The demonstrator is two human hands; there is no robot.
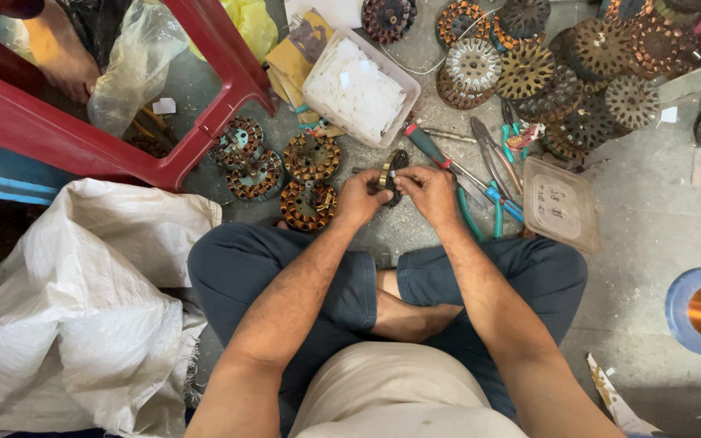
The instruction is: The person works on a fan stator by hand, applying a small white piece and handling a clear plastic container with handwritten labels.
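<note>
Crossed legs in dark trousers fill the lower frame; just above them, at centre, the left hand (360, 197) and right hand (429, 191) close together on a small dark stator ring (394, 175), fingers pinched round it, seemingly to steady it. Wound stators (310, 182) lie left of the hands, within reach. Pliers (492, 195) and a clear lid (560, 204) sit right. More cores (561, 73) crowd the upper right.

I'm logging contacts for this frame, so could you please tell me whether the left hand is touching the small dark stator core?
Touching. The head view shows the left hand and right hand both gripping the stator core between their fingers.
</note>
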